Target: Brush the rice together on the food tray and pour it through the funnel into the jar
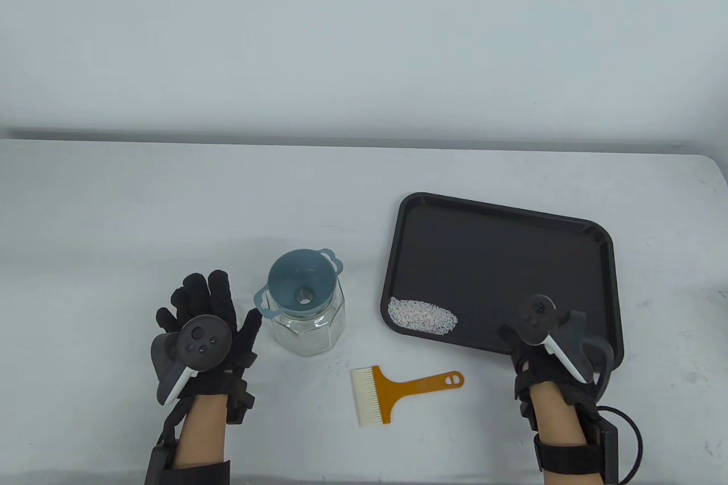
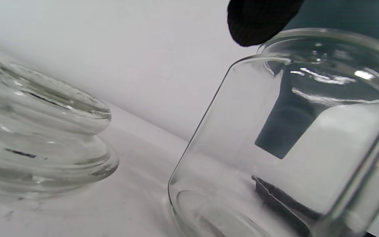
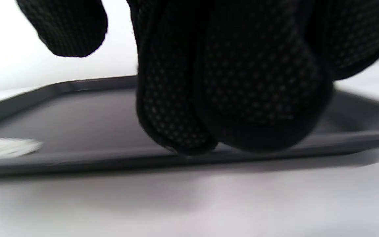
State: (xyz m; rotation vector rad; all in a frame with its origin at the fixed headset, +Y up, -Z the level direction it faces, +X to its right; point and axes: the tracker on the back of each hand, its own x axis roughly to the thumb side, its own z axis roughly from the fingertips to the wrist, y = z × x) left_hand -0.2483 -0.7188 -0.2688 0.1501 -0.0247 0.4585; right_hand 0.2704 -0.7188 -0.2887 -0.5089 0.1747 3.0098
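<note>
White rice (image 1: 422,315) already lies in 1 heap at the 7 o'clock corner of the black plastic food tray (image 1: 500,235) — brushing looks done, pouring is left. The orange-handled brush (image 1: 398,389) lies untouched. The blue funnel (image 1: 300,282) sits in the clear glass jar (image 1: 310,328). Left hand (image 1: 207,314) is spread, empty, beside it; right hand (image 1: 540,348) is at the tray's 5 o'clock rim — grip unclear

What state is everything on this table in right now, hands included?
Clear glass jar: upright, lid off, empty.
Blue-grey plastic funnel: seated in the jar's mouth.
Glass lid: on the table beside the jar.
White rice: heaped in the tray's near left corner.
Black food tray: flat.
Orange-handled brush: lying unheld.
Left hand: open.
Right hand: at the tray's near edge, grip unclear.
</note>
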